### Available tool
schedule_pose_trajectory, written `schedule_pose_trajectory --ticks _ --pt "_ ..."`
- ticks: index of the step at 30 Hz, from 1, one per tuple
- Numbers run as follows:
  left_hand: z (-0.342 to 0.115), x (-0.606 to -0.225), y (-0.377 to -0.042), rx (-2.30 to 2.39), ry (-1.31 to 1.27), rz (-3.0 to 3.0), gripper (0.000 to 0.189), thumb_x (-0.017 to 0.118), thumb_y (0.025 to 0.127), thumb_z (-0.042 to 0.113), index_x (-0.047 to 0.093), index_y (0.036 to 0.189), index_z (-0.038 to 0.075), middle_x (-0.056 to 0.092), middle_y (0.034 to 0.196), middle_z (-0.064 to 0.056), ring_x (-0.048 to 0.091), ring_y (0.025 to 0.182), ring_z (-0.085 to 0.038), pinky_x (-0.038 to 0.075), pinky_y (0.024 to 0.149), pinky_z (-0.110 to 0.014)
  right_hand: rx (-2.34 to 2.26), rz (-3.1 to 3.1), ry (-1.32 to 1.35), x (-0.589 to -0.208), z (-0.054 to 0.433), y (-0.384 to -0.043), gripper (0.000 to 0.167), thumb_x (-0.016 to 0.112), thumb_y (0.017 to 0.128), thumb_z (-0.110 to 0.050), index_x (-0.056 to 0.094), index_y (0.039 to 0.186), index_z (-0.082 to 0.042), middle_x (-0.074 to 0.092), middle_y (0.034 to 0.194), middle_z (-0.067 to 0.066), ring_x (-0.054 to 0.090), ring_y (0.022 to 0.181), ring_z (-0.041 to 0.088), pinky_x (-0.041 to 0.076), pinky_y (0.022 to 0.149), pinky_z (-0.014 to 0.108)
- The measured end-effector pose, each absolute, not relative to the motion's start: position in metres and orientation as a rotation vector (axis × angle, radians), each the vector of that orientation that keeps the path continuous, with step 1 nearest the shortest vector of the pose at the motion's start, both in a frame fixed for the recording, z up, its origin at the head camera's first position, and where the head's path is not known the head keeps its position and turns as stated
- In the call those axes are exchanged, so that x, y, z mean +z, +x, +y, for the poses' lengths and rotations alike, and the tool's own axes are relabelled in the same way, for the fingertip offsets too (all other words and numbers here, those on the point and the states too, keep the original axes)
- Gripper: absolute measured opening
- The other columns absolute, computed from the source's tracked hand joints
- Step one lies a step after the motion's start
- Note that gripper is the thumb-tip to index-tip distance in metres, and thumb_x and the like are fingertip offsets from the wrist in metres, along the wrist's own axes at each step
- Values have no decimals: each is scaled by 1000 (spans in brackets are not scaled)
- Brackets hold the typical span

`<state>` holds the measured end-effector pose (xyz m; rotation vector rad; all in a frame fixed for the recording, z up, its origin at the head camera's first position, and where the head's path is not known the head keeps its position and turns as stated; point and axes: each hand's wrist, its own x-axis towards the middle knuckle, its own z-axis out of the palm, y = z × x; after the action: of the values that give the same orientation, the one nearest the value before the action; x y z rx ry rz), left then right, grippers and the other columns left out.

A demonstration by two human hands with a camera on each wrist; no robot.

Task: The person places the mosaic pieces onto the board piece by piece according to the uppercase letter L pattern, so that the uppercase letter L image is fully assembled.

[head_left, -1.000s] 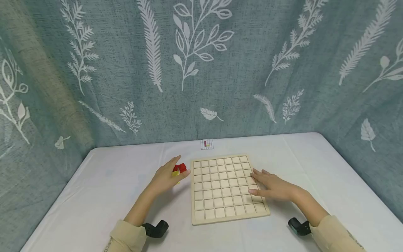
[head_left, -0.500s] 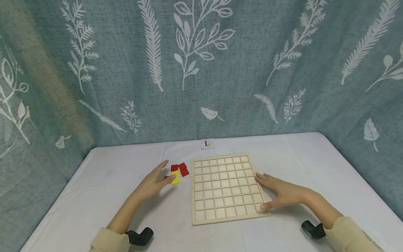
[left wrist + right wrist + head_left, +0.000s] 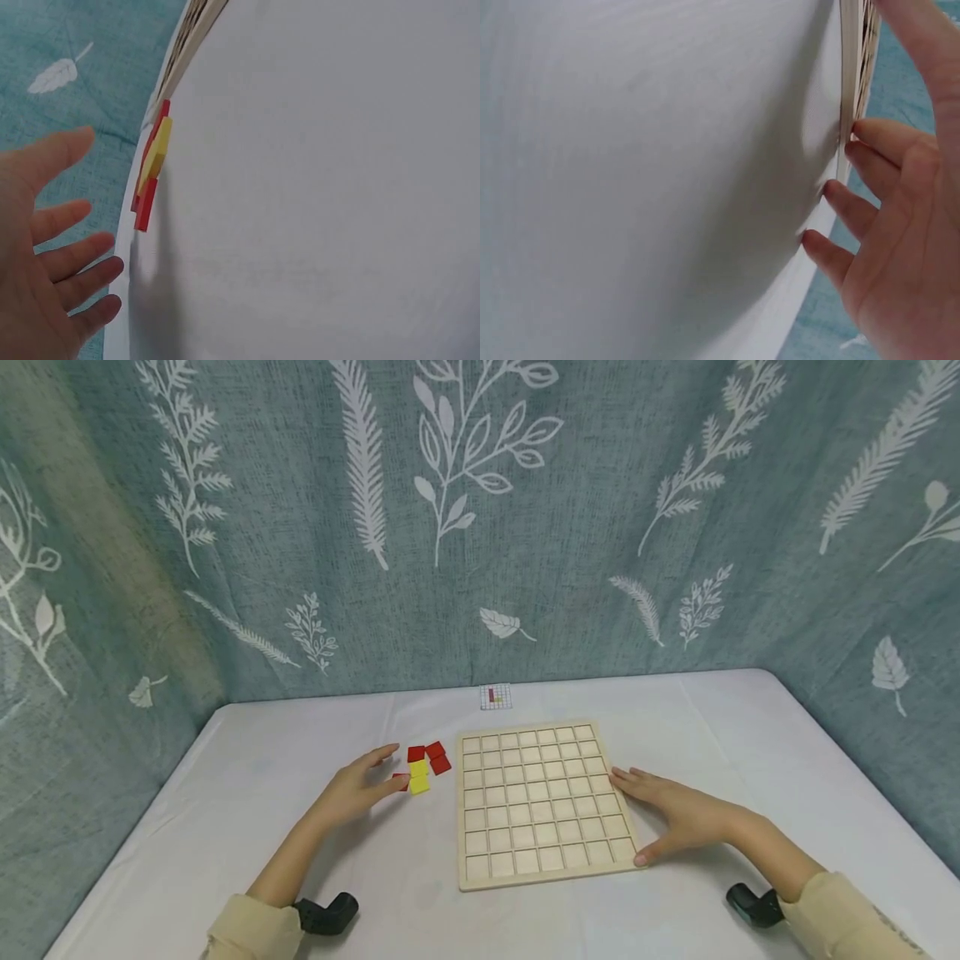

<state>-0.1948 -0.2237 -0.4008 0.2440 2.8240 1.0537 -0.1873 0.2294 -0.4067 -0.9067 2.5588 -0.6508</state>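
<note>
Closest in, beige cuffs (image 3: 251,927), then the right hand (image 3: 678,810), loose and spread along the right edge of a wooden grid board (image 3: 547,814) lying flat on the desk (image 3: 202,810). Left hand (image 3: 349,791) is pretty relaxed too, fingers apart, just beside four red tiles (image 3: 440,764) and two yellow tiles (image 3: 419,785) left of the board. Past those, a little grid card (image 3: 496,697), then a teal leaf-print curtain (image 3: 562,527).

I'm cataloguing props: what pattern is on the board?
A grid of square cells covers the board, clearest in the head view.
</note>
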Motion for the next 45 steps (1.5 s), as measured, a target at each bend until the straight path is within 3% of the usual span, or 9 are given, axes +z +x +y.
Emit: schedule_pose_trajectory --ticks 5,10,25,45 --pt "-227 -404 -200 1059 286 2874 50 61 88 26 50 130 2 54 124 -22 50 111 -38 44 89 -50 -665 2562 -911 -409 230 -188 116 76 57 -59 26 144 -2 23 150 17 16 136 44 18 105 59" --pt "-229 -409 -203 1093 239 2846 38 67 84 19 60 117 2 60 111 -18 54 100 -30 46 87 -44 -661 2565 -931 -410 231 -189 117 75 56 -60 26 144 -2 23 150 16 17 135 44 19 104 60" --pt "-239 -417 -210 1089 356 2804 42 73 78 20 63 115 4 62 111 -13 54 98 -26 46 86 -41 -639 2541 -983 -412 230 -195 126 76 53 -62 18 145 1 12 152 18 7 138 43 8 104 64" --pt "-235 -419 -210 1028 414 2911 35 76 76 19 68 107 5 61 101 -11 54 87 -22 47 76 -36 -633 2494 -947 -408 228 -201 124 77 55 -59 16 146 1 9 153 17 6 138 42 13 106 59"
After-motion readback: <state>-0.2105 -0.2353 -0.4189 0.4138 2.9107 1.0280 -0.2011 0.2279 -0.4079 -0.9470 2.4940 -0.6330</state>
